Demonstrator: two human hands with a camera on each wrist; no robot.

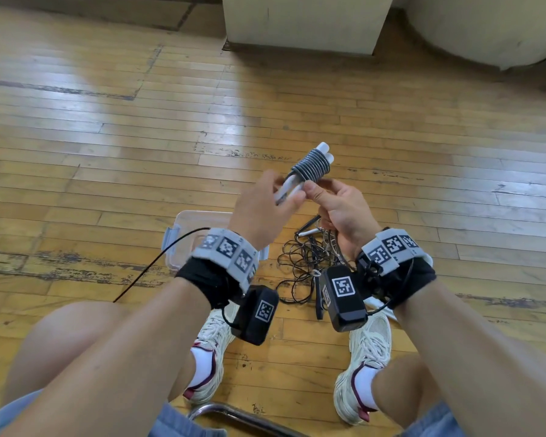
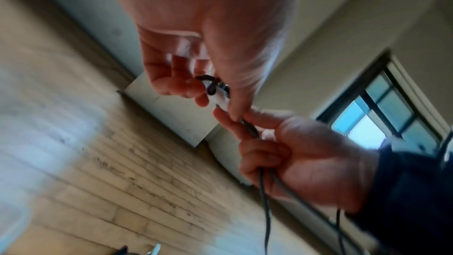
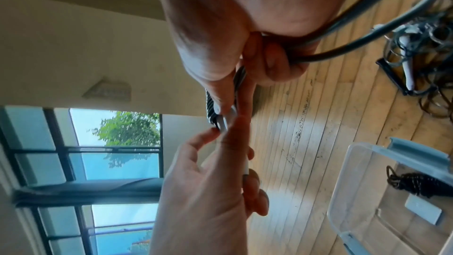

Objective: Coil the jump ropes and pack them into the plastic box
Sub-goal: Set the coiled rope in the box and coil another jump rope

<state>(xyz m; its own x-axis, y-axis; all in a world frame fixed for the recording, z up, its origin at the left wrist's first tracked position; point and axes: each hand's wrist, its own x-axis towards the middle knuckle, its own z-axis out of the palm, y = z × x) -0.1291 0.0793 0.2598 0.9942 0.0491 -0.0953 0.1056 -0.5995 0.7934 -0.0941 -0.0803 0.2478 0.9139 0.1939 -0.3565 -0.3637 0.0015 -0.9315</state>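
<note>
Your left hand (image 1: 259,212) grips the white handles (image 1: 289,189); your right hand (image 1: 338,209) pinches the grey jump rope (image 1: 312,165) coiled around them. Plastic box (image 1: 186,228) on the floor at 7 o'clock, tangled ropes (image 1: 303,260) at 6.

In the head view the left hand (image 1: 262,212) covers the lower ends of the white handles (image 1: 292,187), and below that grip the left wrist rig hides most of the plastic box (image 1: 183,222). Beneath the right hand (image 1: 338,209), the tangle of loose ropes (image 1: 303,263) is too fine to count or separate. The left wrist view is motion-blurred around the grip, and the cord (image 2: 263,197) under the right hand's fingers runs off the bottom edge.
</note>
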